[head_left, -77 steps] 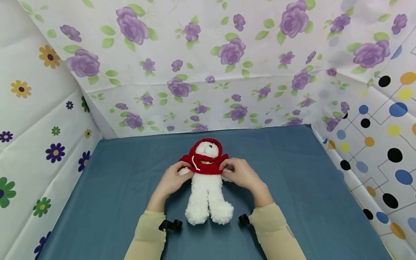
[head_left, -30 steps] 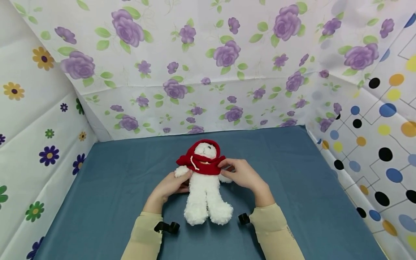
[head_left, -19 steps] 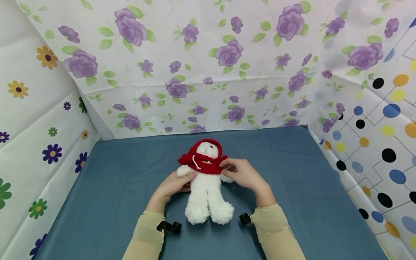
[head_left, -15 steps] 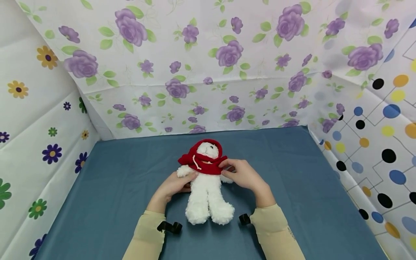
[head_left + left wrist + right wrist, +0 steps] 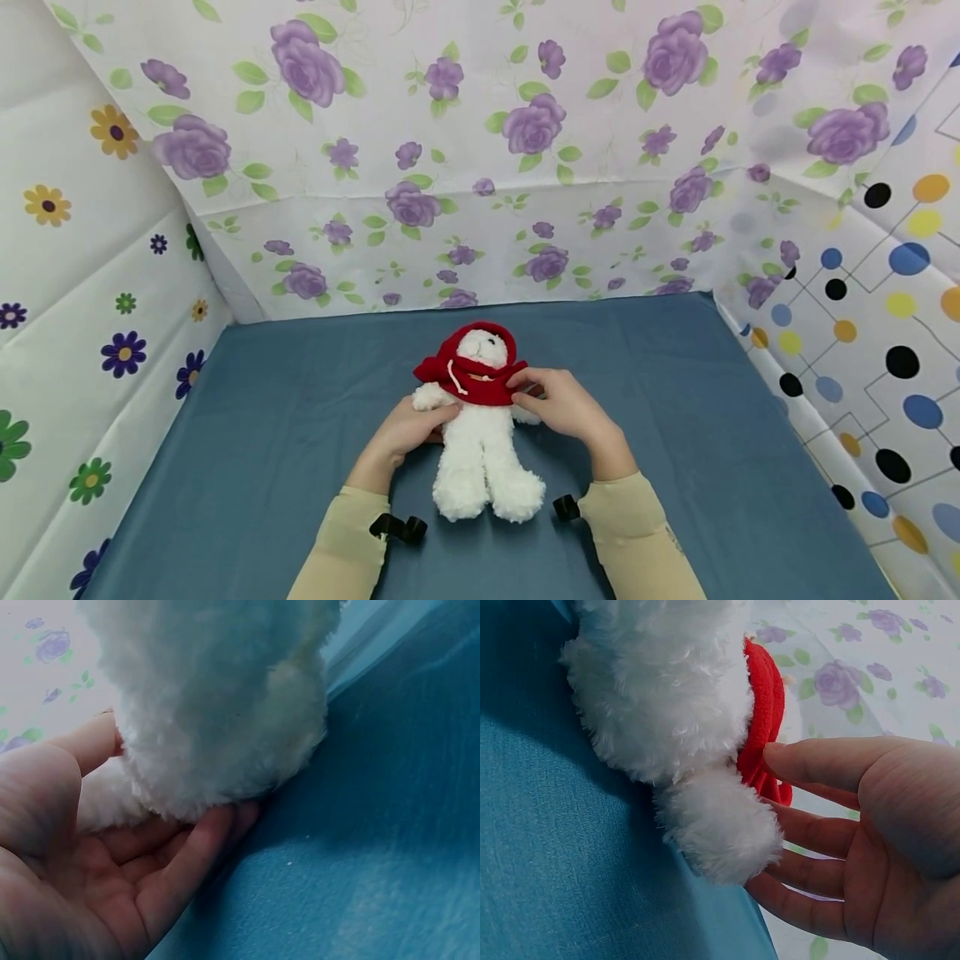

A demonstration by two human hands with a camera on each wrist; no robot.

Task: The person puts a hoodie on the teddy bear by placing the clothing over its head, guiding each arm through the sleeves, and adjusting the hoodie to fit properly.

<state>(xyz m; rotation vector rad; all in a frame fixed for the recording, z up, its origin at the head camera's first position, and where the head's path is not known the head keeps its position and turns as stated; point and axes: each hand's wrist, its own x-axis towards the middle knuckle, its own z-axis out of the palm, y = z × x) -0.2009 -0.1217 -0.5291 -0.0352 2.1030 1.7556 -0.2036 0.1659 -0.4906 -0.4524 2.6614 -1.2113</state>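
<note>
A white plush toy (image 5: pixel 480 450) lies face up on the blue cloth, wearing a small red hoodie (image 5: pixel 491 390) with its hood round the head. My left hand (image 5: pixel 405 429) holds the toy's side below one of its arms, thumb on the front and fingers reaching underneath. In the left wrist view, those fingers (image 5: pixel 187 862) go under the white fur. My right hand (image 5: pixel 566 404) pinches the hoodie's hem on the other side. In the right wrist view, the thumb (image 5: pixel 810 759) meets the red fabric, and the toy's paw (image 5: pixel 720 825) hangs beside the fingers.
Blue cloth (image 5: pixel 300 467) covers the table. A purple-flowered sheet (image 5: pixel 480 242) stands behind it, a daisy-print sheet (image 5: pixel 52 283) on the left and a dotted sheet (image 5: pixel 900 333) on the right. Black straps circle both sleeves.
My left hand has left the toy's arm and hoodie edge and slid lower, with its fingers under the body. The toy's arm now lies above the thumb. My right hand stays at the hem.
</note>
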